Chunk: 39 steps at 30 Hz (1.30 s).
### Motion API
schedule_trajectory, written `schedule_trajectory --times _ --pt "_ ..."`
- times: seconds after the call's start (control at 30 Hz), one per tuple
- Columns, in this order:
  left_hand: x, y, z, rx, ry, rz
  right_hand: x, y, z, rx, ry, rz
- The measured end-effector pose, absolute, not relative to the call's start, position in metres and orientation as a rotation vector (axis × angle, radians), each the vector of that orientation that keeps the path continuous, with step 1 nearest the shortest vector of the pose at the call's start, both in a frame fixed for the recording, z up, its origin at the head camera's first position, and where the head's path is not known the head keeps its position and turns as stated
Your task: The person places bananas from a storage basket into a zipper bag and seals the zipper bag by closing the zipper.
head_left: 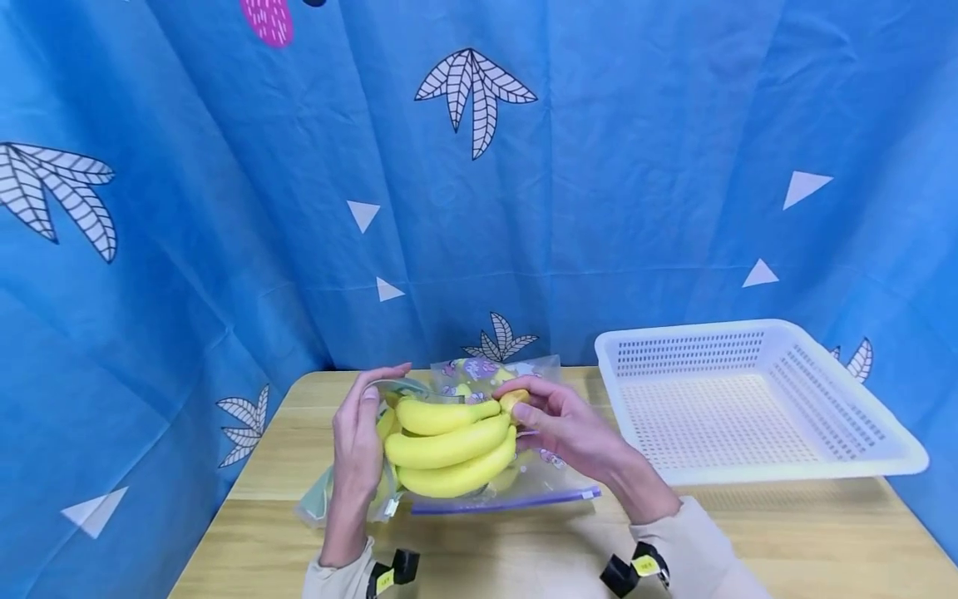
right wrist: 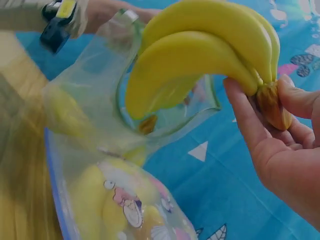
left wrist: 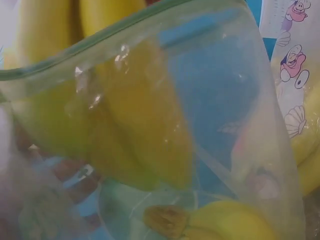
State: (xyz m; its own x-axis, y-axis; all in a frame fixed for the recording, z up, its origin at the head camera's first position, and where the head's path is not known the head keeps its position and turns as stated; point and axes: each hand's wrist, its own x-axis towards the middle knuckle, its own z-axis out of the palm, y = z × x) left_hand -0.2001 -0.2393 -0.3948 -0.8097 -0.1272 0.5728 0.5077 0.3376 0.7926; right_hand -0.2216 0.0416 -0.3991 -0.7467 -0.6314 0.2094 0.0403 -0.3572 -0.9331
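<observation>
A yellow banana bunch (head_left: 449, 449) is held by its brown stem between thumb and fingers of my right hand (head_left: 569, 424). The bunch's tips point into the mouth of a clear green-edged zip bag (right wrist: 95, 95). My left hand (head_left: 358, 441) grips the bag near its mouth, with the thumb by the rim. Seen through the plastic in the left wrist view, another banana (left wrist: 230, 220) with a brown stem lies in the bag. A second zip bag (head_left: 509, 491), with a purple edge and cartoon prints, lies beside it and has bananas inside.
A white plastic basket (head_left: 883, 441) stands at the right of the wooden table (head_left: 247, 532). Behind the table hangs a blue patterned curtain (head_left: 636, 208).
</observation>
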Motion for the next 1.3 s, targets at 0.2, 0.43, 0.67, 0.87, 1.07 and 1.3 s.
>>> schedule_trajectory --times 0.2,0.43,0.67,0.87,1.07,1.3 --pt "-0.199 -0.238 -0.394 -0.339 -2.049 -1.5 -0.218 0.033 -0.395 -0.888 1.777 -1.959" --pt "-0.197 -0.235 -0.394 -0.309 -2.076 -1.489 -0.205 0.026 -0.39 -0.852 2.209 -1.847" --pt "-0.198 -0.231 -0.393 -0.311 -2.089 -1.497 -0.192 0.02 -0.394 -0.842 2.319 -1.728" --pt "-0.198 -0.231 -0.395 -0.314 -2.109 -1.492 -0.191 0.014 -0.395 -0.896 2.313 -1.791" --pt "-0.197 -0.231 -0.393 -0.317 -2.143 -1.464 -0.197 0.004 -0.388 -0.901 2.33 -1.827" --pt "-0.196 -0.229 -0.393 -0.323 -2.152 -1.461 -0.205 -0.01 -0.374 -0.929 2.506 -1.591"
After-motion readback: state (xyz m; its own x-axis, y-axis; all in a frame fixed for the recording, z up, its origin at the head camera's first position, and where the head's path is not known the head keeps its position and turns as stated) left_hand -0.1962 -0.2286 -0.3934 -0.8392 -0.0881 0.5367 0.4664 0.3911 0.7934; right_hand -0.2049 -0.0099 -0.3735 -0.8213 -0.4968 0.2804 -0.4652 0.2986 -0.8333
